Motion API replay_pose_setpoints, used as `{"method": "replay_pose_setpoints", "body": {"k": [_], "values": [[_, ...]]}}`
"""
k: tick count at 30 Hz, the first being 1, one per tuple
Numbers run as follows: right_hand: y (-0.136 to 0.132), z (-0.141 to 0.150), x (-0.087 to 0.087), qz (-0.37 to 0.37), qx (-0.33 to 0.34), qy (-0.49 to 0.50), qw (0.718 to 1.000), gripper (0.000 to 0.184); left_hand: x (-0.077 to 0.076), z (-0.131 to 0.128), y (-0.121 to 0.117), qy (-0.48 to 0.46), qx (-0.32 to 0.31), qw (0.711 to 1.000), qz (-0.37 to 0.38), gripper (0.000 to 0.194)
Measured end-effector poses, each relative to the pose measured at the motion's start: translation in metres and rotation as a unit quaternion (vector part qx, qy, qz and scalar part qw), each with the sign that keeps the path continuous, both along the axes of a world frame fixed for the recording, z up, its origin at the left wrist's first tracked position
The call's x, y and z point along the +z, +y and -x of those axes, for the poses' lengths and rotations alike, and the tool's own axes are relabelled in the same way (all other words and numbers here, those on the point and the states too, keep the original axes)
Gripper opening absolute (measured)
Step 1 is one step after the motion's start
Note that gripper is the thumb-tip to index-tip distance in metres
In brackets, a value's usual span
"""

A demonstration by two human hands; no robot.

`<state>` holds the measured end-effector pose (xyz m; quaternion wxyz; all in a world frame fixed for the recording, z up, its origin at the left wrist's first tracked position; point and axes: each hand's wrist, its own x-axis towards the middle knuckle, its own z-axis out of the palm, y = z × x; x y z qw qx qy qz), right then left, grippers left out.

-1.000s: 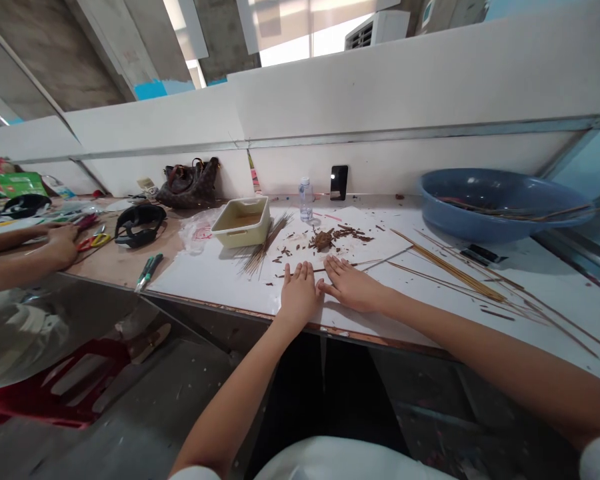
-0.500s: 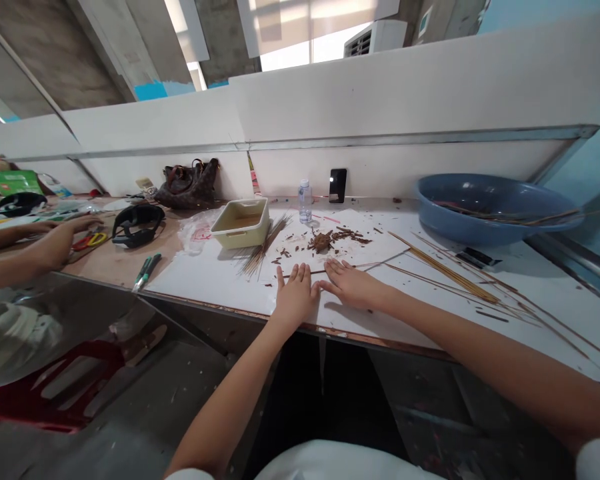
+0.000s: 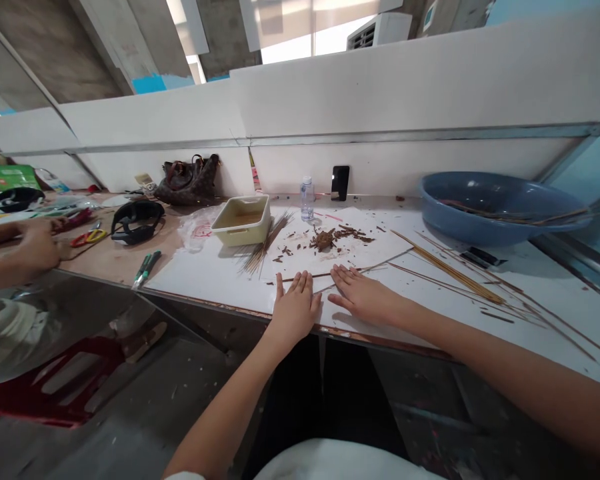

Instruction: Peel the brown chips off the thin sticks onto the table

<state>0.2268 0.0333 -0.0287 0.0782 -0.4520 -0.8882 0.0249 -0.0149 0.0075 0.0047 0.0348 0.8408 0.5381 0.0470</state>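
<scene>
Here, nearer than the lump (image 3: 324,241), left hand (image 3: 295,304) and right hand (image 3: 362,293) lie flat, fingers extended (gripping nothing), likely pressing the stick (image 3: 322,275) evenly.

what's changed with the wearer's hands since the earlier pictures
The left hand and right hand moved slightly apart and backward, leaving a gap between them. Both still lie flat over the thin brown stick. The yellow rectangular plastic tub and clear plastic bottle stayed put.

Bright window (image 3: 290,51) up top, v. dim under tbl (image 3: 113,268), pic edges warped.
</scene>
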Motion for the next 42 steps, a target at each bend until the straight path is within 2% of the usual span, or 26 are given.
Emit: {"method": "replay_pose_setpoints", "body": {"k": [5,7,9,14,16,19,23,26,28,33,35,37,42], "values": [[0.038,0.008,0.012,0.038,-0.027,-0.003,0.999,0.082,0.011,-0.005,0.032,0.0,0.025,1.0,0.016,0.065],[0.044,0.01,0.015,0.056,-0.033,-0.005,0.998,0.082,0.012,-0.006,0.036,0.0,0.026,0.999,0.021,0.064],[0.039,0.008,0.015,0.06,-0.03,-0.004,0.998,0.084,0.011,-0.005,0.031,0.0,0.026,1.0,0.014,0.064],[-0.002,-0.003,0.005,0.024,-0.007,0.003,1.0,0.086,-0.002,0.001,-0.003,-0.006,0.025,0.999,-0.019,0.066],[-0.013,-0.006,0.003,0.024,-0.004,0.001,1.0,0.086,-0.005,0.004,-0.01,-0.003,0.016,1.0,-0.019,0.066],[-0.007,-0.004,0.005,0.032,-0.014,-0.004,0.999,0.088,-0.002,0.005,-0.002,0.002,0.012,1.0,-0.005,0.066],[0.025,0.003,0.013,0.047,-0.034,-0.013,0.998,0.089,0.009,0.0,0.024,-0.006,0.038,0.999,0.015,0.066],[0.038,0.004,0.013,0.043,-0.033,-0.005,0.999,0.088,0.012,-0.004,0.032,-0.014,0.052,0.998,0.022,0.065],[0.033,0.002,0.01,0.031,-0.028,0.004,0.999,0.088,0.009,-0.003,0.025,-0.019,0.051,0.998,0.016,0.065],[-0.005,-0.006,0.001,-0.003,-0.015,-0.003,1.0,0.093,-0.006,0.005,-0.008,-0.032,0.038,0.999,-0.012,0.066],[-0.01,-0.008,0.0,-0.008,-0.01,-0.005,1.0,0.092,-0.008,0.008,-0.01,-0.032,0.031,0.999,-0.012,0.066],[-0.003,-0.007,0.002,-0.008,-0.012,-0.007,1.0,0.09,-0.006,0.009,-0.001,-0.026,0.032,0.999,-0.008,0.066],[0.036,-0.002,0.01,0.038,-0.035,-0.016,0.999,0.086,0.005,0.002,0.035,-0.019,0.05,0.999,0.011,0.066]]}}
